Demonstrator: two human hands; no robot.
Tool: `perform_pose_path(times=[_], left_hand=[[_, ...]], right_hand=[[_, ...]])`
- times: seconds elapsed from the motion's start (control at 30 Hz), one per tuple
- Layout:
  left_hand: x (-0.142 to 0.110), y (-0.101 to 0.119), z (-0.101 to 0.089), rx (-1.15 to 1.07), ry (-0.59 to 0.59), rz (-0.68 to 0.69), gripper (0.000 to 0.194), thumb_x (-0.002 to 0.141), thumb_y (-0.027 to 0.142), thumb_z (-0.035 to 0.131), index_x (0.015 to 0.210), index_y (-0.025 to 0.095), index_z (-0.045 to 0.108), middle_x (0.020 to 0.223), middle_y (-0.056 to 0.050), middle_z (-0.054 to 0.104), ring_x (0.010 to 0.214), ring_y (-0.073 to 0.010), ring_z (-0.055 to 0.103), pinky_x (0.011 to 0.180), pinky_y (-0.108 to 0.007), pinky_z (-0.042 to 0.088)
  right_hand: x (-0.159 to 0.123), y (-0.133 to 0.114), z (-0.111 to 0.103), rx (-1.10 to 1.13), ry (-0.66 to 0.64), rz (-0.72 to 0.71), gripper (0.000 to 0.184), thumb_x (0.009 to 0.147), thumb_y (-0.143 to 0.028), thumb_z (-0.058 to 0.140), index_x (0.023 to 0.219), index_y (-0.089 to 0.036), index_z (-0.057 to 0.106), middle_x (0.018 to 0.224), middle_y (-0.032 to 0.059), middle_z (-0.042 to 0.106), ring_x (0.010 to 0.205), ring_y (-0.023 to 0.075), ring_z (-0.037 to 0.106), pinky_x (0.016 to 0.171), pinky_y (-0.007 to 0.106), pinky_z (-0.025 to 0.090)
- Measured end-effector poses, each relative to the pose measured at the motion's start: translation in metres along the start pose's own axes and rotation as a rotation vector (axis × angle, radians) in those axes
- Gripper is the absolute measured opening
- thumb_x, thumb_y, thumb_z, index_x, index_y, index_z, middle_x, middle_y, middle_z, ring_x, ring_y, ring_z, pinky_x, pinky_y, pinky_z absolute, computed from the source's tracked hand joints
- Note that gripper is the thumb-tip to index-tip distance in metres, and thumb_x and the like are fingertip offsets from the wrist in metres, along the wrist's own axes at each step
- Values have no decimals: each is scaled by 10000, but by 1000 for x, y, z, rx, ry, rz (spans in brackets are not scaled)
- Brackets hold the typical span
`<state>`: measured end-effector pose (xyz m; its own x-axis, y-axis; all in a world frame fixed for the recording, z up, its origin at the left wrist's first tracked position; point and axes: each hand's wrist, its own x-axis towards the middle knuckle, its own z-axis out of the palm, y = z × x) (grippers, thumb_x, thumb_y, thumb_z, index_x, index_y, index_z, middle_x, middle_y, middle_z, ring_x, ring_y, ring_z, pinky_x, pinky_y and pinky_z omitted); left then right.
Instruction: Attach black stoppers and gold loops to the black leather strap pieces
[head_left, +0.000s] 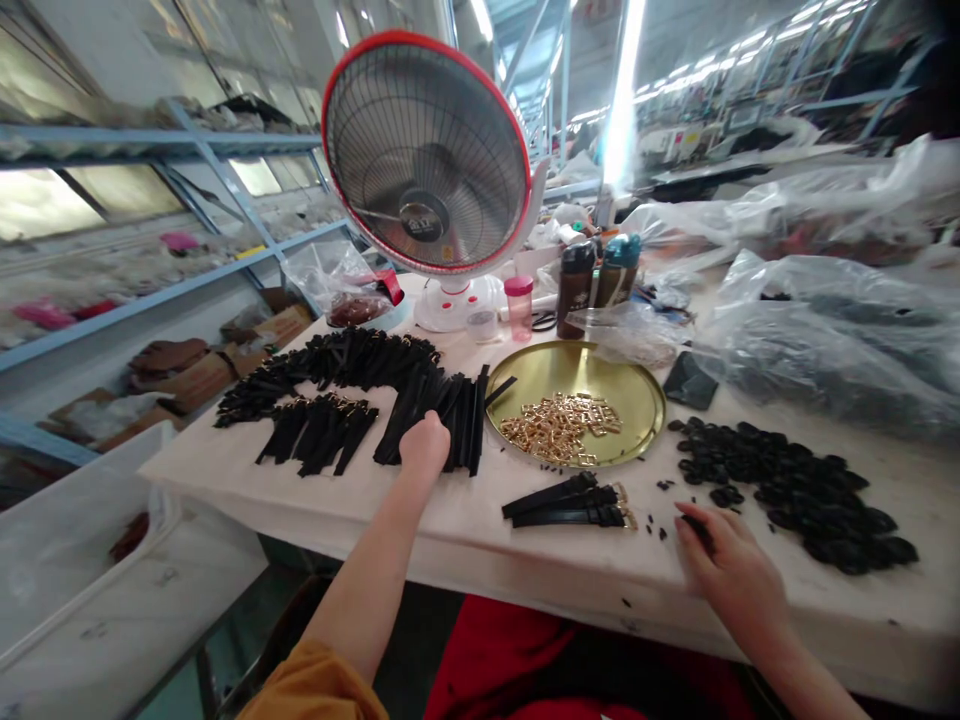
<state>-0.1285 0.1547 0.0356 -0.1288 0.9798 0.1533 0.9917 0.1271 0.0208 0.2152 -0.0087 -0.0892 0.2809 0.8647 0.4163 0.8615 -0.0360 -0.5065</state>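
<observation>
My left hand (425, 443) is closed at the near edge of a row of flat black straps (459, 405), its fingertips pinched on one; the exact grip is partly hidden. Over the table's right side, my right hand (726, 552) has its fingers curled round a small black piece (699, 530), mostly covered by the fingers. Between the hands lie several black straps with gold buckles (574, 503). Behind them, a round gold tray (637, 385) holds a heap of small gold buckles (562, 425). Right of my right hand spreads a pile of black loop-like pieces (787, 485).
More black straps, some with gold buckles (322, 425), lie at the left. A red-rimmed fan (427, 150) stands at the back, beside a pink-lidded jar (519, 310) and dark bottles (576, 290). Clear plastic bags (832, 320) cover the back right. A plastic bin (82, 540) sits left.
</observation>
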Motion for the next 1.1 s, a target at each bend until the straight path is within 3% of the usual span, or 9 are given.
perform_pose_path(times=[0.13, 0.27, 0.37, 0.43, 0.5, 0.6, 0.7, 0.93, 1.1], left_hand=[[-15, -7, -37, -124, 93, 93, 234, 860, 303, 386, 946, 150, 541, 868, -94, 651, 819, -213, 621, 702, -301, 452], [-36, -10, -71, -619, 219, 190, 305, 775, 447, 540, 862, 155, 546, 743, -19, 605, 664, -139, 558, 638, -248, 436], [-57, -2, -86, -937, 242, 148, 345, 729, 471, 591, 841, 153, 518, 705, -2, 578, 616, -111, 532, 613, -233, 441], [-76, 13, -87, -1172, 93, 126, 336, 754, 463, 564, 878, 168, 462, 667, 15, 571, 582, -101, 539, 598, -228, 458], [-98, 34, -79, -1346, -239, 107, 356, 764, 482, 534, 913, 183, 411, 589, 43, 546, 480, -95, 514, 497, -213, 438], [-133, 70, -50, -1382, -830, 24, 373, 721, 466, 571, 899, 178, 413, 544, 56, 522, 396, -80, 463, 385, -172, 349], [-159, 98, -20, -1464, -1156, -120, 233, 724, 323, 538, 862, 163, 439, 583, 40, 546, 394, -45, 438, 393, -144, 314], [-166, 112, -2, -1580, -1320, -340, 320, 598, 142, 488, 919, 137, 489, 713, -5, 573, 488, -49, 490, 421, -143, 347], [-161, 109, -2, -1605, -1384, -377, 349, 596, 100, 484, 942, 132, 513, 794, -24, 568, 550, -56, 522, 429, -136, 366]], right_hand=[[3, 3, -3, 84, 56, 36, 428, 846, -483, 364, 1029, -168, 588, 945, 89, 568, 871, 232, 561, 785, 369, 463], [5, 3, -6, 194, 63, 130, 435, 814, -486, 403, 1039, -165, 591, 953, 94, 587, 879, 235, 559, 807, 388, 455], [7, 1, -8, 321, 21, 331, 464, 752, -524, 497, 1047, -177, 585, 900, 81, 624, 794, 231, 583, 766, 403, 466], [9, -4, -13, 475, -19, 469, 484, 705, -538, 578, 1019, -170, 573, 863, 80, 641, 764, 232, 601, 761, 412, 471], [10, -13, -19, 682, -67, 571, 481, 648, -534, 662, 933, -163, 551, 817, 74, 644, 752, 228, 615, 760, 401, 480], [8, -32, -31, 913, -173, 681, 427, 613, -492, 731, 801, -171, 521, 737, 33, 619, 712, 178, 599, 722, 327, 490], [1, -48, -40, 1053, -295, 725, 340, 661, -445, 725, 743, -171, 540, 737, 7, 606, 667, 107, 539, 648, 222, 462], [-14, -65, -43, 1323, -405, 883, 276, 680, -398, 727, 738, -172, 581, 754, 3, 633, 601, 65, 499, 591, 169, 445], [-11, -74, -45, 1341, -428, 944, 361, 679, -382, 728, 965, -209, 592, 840, 24, 659, 635, 87, 544, 634, 207, 477]])
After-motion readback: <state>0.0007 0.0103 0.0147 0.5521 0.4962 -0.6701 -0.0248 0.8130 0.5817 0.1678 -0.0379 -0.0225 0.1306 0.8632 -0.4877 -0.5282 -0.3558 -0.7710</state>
